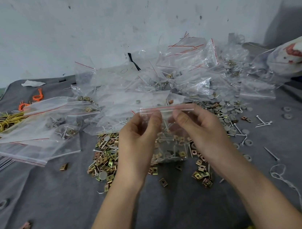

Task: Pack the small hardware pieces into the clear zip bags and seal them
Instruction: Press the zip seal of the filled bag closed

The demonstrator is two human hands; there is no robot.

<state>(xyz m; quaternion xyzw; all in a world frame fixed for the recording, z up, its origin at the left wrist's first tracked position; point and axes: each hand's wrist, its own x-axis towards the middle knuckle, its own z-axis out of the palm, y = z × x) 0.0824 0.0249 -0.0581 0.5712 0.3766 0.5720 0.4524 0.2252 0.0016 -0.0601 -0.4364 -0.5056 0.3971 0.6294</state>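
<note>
Pinching the zip bag (169,142), left hand (139,133), right hand (199,125).

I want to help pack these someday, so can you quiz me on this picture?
1. True or false: the held zip bag has hardware inside.
2. Look at the left hand and right hand. Which pinch the bag's top strip? A left only; B right only; C both.
3. Fill in: the looped bands at far left, beyond the yellow bands, are coloured ____.
Key: 1 true; 2 C; 3 orange.
</note>
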